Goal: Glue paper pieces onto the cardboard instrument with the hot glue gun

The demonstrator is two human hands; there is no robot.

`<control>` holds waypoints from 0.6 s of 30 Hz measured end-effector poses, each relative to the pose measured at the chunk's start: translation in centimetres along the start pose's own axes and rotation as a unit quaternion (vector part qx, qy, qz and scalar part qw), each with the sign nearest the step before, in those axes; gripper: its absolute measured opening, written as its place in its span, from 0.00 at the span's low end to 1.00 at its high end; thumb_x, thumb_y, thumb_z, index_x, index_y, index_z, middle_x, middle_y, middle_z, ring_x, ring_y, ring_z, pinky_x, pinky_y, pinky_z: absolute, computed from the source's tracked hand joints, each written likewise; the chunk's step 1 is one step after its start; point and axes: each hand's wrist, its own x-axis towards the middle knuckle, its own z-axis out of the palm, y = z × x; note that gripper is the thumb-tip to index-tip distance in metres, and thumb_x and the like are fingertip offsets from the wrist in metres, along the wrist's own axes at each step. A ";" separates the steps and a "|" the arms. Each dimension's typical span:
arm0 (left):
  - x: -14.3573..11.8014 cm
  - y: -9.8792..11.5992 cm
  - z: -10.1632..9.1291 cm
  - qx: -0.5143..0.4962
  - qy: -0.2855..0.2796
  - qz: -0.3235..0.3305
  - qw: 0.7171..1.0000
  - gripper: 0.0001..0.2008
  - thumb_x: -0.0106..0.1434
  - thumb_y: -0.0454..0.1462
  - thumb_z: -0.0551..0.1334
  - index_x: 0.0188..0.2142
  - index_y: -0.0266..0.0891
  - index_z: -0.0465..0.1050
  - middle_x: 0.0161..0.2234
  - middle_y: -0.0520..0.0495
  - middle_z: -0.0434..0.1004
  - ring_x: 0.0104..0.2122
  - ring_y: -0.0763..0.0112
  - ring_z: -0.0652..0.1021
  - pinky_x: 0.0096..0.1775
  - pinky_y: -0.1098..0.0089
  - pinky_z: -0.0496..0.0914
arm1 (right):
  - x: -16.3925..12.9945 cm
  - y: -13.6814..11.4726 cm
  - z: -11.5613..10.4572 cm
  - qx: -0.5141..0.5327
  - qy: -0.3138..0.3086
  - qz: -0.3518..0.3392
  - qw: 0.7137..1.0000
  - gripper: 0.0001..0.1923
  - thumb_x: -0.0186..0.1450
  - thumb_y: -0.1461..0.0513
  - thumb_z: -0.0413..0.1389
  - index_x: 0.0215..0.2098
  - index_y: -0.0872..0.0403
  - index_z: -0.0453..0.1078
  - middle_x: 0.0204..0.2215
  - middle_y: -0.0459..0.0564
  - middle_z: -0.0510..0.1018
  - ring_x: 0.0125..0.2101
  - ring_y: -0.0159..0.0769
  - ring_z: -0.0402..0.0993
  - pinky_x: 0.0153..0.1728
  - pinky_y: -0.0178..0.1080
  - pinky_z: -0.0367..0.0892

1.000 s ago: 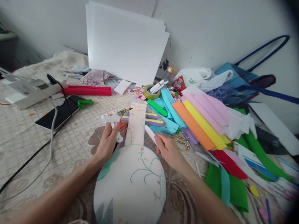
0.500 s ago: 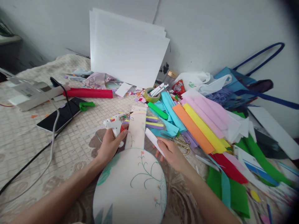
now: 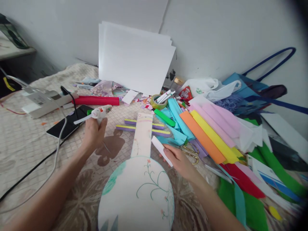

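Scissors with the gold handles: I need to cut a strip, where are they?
In the head view the scissors lie on the bedcover just beyond the right hand, partly tucked under the blue and orange foam strips on the right side.

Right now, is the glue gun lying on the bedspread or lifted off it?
Lifted. The left hand grips the glue gun above the bedspread, over the phone's edge, its shadow falling on the cloth below.

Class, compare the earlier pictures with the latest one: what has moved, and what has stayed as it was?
The left hand, gripping the white glue gun, has swung it away from the vase-shaped paper cutout, leftward toward the black phone. This uncovers the purple-and-yellow strips. The right hand still holds its white strip beside the cutout's neck. The coloured foam sheets lie unchanged.
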 end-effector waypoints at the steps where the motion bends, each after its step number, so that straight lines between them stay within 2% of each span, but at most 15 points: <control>1: 0.4 -0.4 -0.1 0.023 0.018 0.015 0.999 0.07 0.59 0.41 0.57 0.33 0.44 0.58 0.34 0.48 0.62 0.50 0.54 0.65 0.39 0.63 0.63 | 0.0 0.0 0.0 0.001 -0.001 -0.002 1.000 0.17 0.68 0.56 0.43 0.45 0.53 0.69 0.33 0.49 0.77 0.30 0.33 0.72 0.23 0.31 0.65; 3: 0.9 -1.1 0.0 0.069 0.053 0.044 0.995 0.09 0.58 0.42 0.58 0.31 0.44 0.58 0.33 0.49 0.63 0.50 0.53 0.66 0.41 0.62 0.64 | 0.1 0.0 0.0 0.005 -0.002 -0.006 1.000 0.16 0.68 0.56 0.43 0.44 0.53 0.69 0.32 0.49 0.76 0.29 0.33 0.71 0.23 0.31 0.65; 7: 1.6 -2.8 0.4 0.125 0.074 0.069 0.987 0.10 0.56 0.43 0.59 0.29 0.44 0.57 0.30 0.48 0.65 0.45 0.52 0.70 0.43 0.56 0.66 | 0.0 0.1 -0.1 0.010 -0.010 -0.009 1.000 0.15 0.68 0.55 0.43 0.40 0.53 0.69 0.32 0.49 0.76 0.30 0.34 0.72 0.23 0.31 0.65; 10: 1.3 -3.4 0.0 0.151 0.081 0.074 0.982 0.10 0.54 0.43 0.61 0.31 0.43 0.60 0.32 0.44 0.67 0.44 0.49 0.71 0.43 0.49 0.67 | 0.0 0.1 -0.1 0.016 -0.014 -0.006 1.000 0.15 0.68 0.55 0.44 0.39 0.53 0.69 0.32 0.48 0.76 0.30 0.34 0.72 0.23 0.31 0.65; 13: -0.7 -2.6 -0.9 0.172 0.108 0.084 0.976 0.14 0.54 0.42 0.62 0.38 0.42 0.62 0.41 0.39 0.67 0.50 0.44 0.67 0.49 0.43 0.63 | 0.1 0.1 -0.1 0.023 -0.014 -0.003 1.000 0.14 0.68 0.55 0.44 0.38 0.52 0.68 0.32 0.48 0.75 0.30 0.34 0.72 0.22 0.31 0.64; 14: -1.7 -2.0 -1.0 0.180 0.133 0.089 0.971 0.15 0.57 0.42 0.61 0.42 0.42 0.61 0.45 0.38 0.64 0.52 0.43 0.65 0.51 0.41 0.61 | 0.1 0.1 0.0 0.023 -0.014 -0.003 1.000 0.14 0.67 0.55 0.44 0.38 0.52 0.68 0.32 0.48 0.75 0.30 0.34 0.72 0.22 0.31 0.64; 16: -3.8 -0.6 -0.8 0.194 0.198 0.109 0.955 0.16 0.59 0.43 0.59 0.45 0.42 0.61 0.47 0.38 0.63 0.49 0.48 0.68 0.49 0.45 0.64 | 0.1 0.2 0.0 0.021 -0.013 -0.004 1.000 0.14 0.67 0.55 0.44 0.38 0.52 0.68 0.32 0.48 0.75 0.29 0.34 0.71 0.22 0.31 0.64; 17: -4.7 0.0 -0.5 0.179 0.179 0.114 0.961 0.14 0.60 0.42 0.58 0.45 0.42 0.62 0.45 0.40 0.65 0.46 0.52 0.70 0.47 0.49 0.67 | 0.1 0.2 0.0 0.020 -0.012 -0.006 1.000 0.14 0.67 0.55 0.44 0.37 0.52 0.67 0.32 0.48 0.75 0.29 0.34 0.71 0.22 0.31 0.64; 18: -5.5 0.6 0.1 0.163 0.125 0.121 0.971 0.11 0.61 0.41 0.56 0.43 0.42 0.64 0.40 0.43 0.68 0.41 0.57 0.73 0.43 0.53 0.70 | 0.2 0.2 0.1 0.018 -0.011 -0.007 1.000 0.14 0.67 0.55 0.44 0.37 0.52 0.67 0.31 0.48 0.75 0.29 0.33 0.71 0.22 0.32 0.64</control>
